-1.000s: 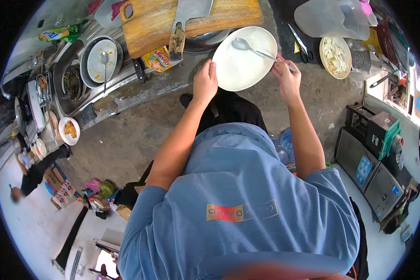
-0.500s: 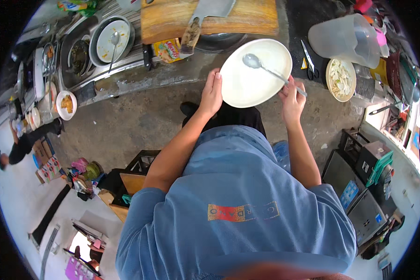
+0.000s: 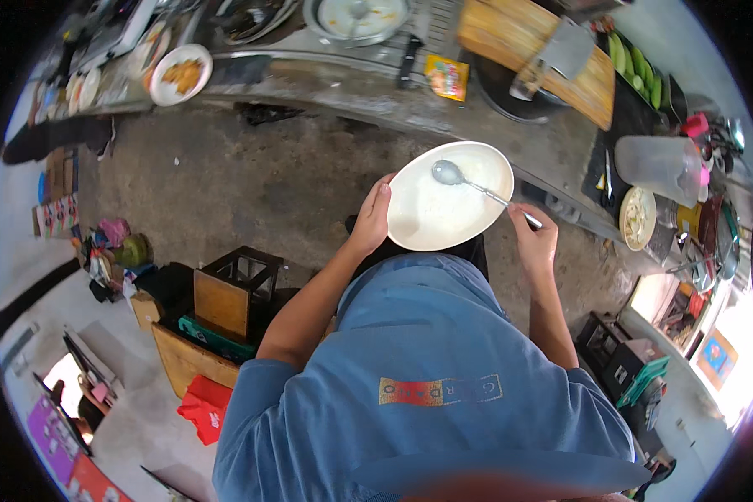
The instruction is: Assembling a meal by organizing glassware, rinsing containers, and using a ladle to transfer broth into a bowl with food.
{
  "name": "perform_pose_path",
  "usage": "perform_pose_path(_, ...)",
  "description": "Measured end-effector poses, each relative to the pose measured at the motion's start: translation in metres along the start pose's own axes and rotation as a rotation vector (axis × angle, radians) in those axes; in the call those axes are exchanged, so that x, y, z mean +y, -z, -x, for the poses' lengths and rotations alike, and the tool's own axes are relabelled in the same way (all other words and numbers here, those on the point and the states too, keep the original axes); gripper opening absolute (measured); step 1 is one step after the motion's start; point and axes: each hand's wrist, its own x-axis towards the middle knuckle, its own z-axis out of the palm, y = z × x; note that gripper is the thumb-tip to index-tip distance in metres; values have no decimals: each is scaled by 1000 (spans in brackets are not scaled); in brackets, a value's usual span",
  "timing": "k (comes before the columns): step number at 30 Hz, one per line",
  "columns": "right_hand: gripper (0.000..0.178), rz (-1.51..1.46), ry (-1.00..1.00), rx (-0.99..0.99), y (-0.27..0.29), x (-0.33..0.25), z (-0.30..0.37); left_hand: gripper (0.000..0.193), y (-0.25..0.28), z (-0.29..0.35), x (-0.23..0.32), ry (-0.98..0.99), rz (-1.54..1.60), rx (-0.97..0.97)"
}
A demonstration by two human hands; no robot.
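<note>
In front of my body, above the floor, I hold a cream-white plate [image 3: 443,222] that tilts toward me. My left hand [image 3: 372,219] is closed on its left rim, the thumb on top. A metal spoon [image 3: 448,172] reaches over the plate, its bowl toward the plate's far side. My right hand [image 3: 535,241] pinches the spoon's handle near the plate's right rim. Whether the spoon touches the plate, I cannot tell.
Along the far counter are a wooden cutting board [image 3: 494,33] with a cleaver [image 3: 566,52], a yellow packet [image 3: 447,78], a clear plastic container [image 3: 659,165] and a dish of sliced food [image 3: 637,219]. A plate of fried food [image 3: 181,75] sits left. Behind stands a stool [image 3: 226,297].
My view and body have turned left, so the counter things now lie farther right. The plate is farther from the counter edge. Both hands keep their hold on the plate and spoon.
</note>
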Motion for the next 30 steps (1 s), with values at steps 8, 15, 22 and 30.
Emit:
perform_pose_path(8,16,596,638,-454,-134,-109,69,44,146,88,46,-167,54,215)
perform_pose_path(15,15,486,984,-457,-247,-171,110,49,250,146,93,-205,121,507)
perform_pose_path(22,24,580,1195,-461,-353,-239,114,49,334,149,137,-246,237,719)
perform_pose_path(30,30,538,1266,-651,-474,-316,87,50,440,101,210,-348,302,879)
